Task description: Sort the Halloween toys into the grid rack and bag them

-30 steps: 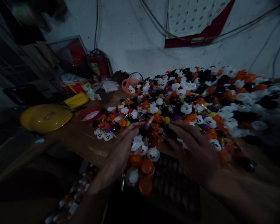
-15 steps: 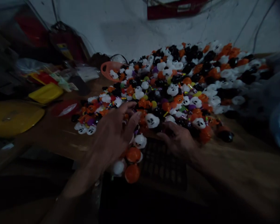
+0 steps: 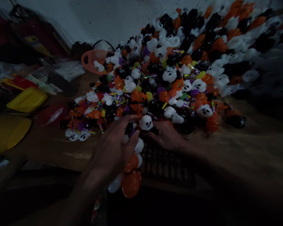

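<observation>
My left hand (image 3: 114,141) is curled around small black and white plastic pieces, its thumb and fingertips bent toward each other. Below that thumb runs a cluster of glossy white pieces and orange ones (image 3: 131,184), reaching over the table's front edge; how they are joined is hidden. Between my hands sits a white skull-faced figure (image 3: 146,123), pinched from its right side by the fingers of my right hand (image 3: 166,135). It is close to the pieces in my left hand; whether they touch I cannot tell. A dark slatted grid (image 3: 167,164) lies beneath my right hand.
A large heap of orange, black and white plastic figures (image 3: 199,84) spreads over the wooden table (image 3: 257,147) against the wall. An orange basket (image 3: 88,61) stands at its left. Further left are a red dish (image 3: 50,114), a yellow container (image 3: 27,99) and a yellow stool-like seat (image 3: 9,133).
My right hand has moved left toward my left hand, bringing a white skull-faced figure between them. My left hand stays around its pieces. The view has tilted down and closer.
</observation>
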A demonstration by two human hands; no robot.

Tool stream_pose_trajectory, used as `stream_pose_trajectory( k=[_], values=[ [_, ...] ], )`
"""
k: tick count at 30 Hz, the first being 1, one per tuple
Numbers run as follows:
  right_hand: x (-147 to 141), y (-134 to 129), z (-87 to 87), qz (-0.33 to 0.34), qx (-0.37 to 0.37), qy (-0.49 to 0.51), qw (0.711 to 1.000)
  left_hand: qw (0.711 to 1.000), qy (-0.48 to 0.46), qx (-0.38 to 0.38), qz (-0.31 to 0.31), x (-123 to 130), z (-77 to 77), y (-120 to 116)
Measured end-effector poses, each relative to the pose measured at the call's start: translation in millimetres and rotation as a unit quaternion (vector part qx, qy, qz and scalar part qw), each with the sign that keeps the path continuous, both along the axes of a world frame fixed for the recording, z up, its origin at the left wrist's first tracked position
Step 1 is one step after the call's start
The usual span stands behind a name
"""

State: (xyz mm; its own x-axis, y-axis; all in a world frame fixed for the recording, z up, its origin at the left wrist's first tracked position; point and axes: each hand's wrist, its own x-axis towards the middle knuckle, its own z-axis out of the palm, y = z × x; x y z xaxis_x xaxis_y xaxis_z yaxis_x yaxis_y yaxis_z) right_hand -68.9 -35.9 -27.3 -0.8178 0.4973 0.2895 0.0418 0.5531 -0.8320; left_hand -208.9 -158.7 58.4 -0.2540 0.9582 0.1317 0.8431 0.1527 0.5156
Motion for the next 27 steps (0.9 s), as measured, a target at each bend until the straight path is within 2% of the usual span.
stream_pose_trajectory(
  k=[4, 7, 10, 13, 15, 19, 22, 27],
  values=[
    [0.5, -7.3, -6.3, 0.013, 0.072, 0.01, 0.997, 0.999, -0.029, -0.008, 0.012, 3.5, 2.7, -2.5],
    [-0.5, -12.1, -10.9, 0.021, 0.092, 0.028, 0.995, 0.998, -0.059, -0.01, 0.014, 2.2, 6.4, -3.7],
    [-1.6, -11.0, -13.9, 0.03, 0.085, 0.044, 0.995, 0.999, -0.038, 0.011, -0.014, -1.7, 10.4, -2.0],
    [-2.7, -8.5, -18.5, 0.051, 0.093, 0.044, 0.993, 0.998, 0.012, -0.003, -0.06, -3.3, 12.7, 3.1],
    [-3.6, -9.5, -23.3, 0.047, 0.105, 0.05, 0.992, 0.996, 0.026, -0.02, -0.081, -2.1, 13.3, 7.0],
    [-5.0, -16.5, -30.1, -0.003, 0.142, 0.051, 0.988, 0.995, 0.008, -0.026, -0.096, 0.9, 14.5, 12.7],
    [-5.8, -18.3, -27.9, -0.04, 0.132, 0.021, 0.99, 0.994, -0.003, -0.027, -0.108, -0.9, 14.1, 15.2],
    [-8.6, -17.4, -14.2, -0.02, 0.13, 0.028, 0.991, 0.992, -0.009, -0.02, -0.126, -3.2, 14.5, 17.2]
  ],
)
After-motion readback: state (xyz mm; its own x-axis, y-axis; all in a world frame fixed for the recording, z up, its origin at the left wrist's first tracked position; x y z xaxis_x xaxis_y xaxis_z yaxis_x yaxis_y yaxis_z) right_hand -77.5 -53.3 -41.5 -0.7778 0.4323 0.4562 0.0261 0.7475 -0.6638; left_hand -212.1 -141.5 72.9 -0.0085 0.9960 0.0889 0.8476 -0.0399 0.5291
